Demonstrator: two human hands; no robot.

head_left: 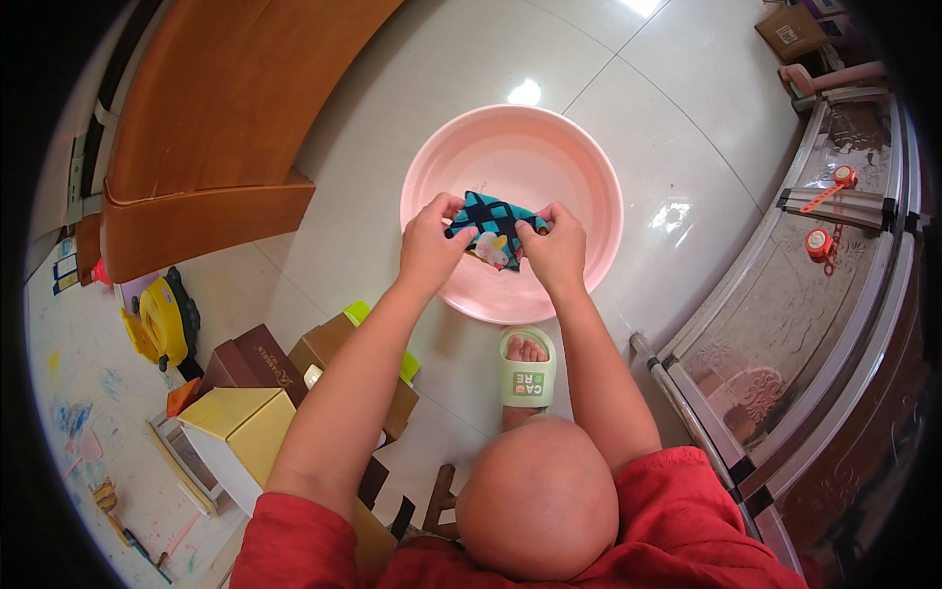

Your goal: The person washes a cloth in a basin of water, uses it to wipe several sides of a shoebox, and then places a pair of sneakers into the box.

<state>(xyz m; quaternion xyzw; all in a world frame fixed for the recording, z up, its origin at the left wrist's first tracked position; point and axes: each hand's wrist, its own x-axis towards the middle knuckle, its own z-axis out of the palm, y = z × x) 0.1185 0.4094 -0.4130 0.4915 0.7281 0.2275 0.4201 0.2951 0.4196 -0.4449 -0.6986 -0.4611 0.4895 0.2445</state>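
One cloth (494,231), between left grip (429,242), right grip (557,247)

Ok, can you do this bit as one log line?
left hand: pinching cloth | right hand: pinching cloth's other side | cloth: held over basin | basin: pink, on floor

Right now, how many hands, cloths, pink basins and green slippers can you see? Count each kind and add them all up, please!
Left hand and right hand: 2
Checked cloth, held between the hands: 1
Pink basin: 1
Green slipper, with a foot in it: 1
Total: 5
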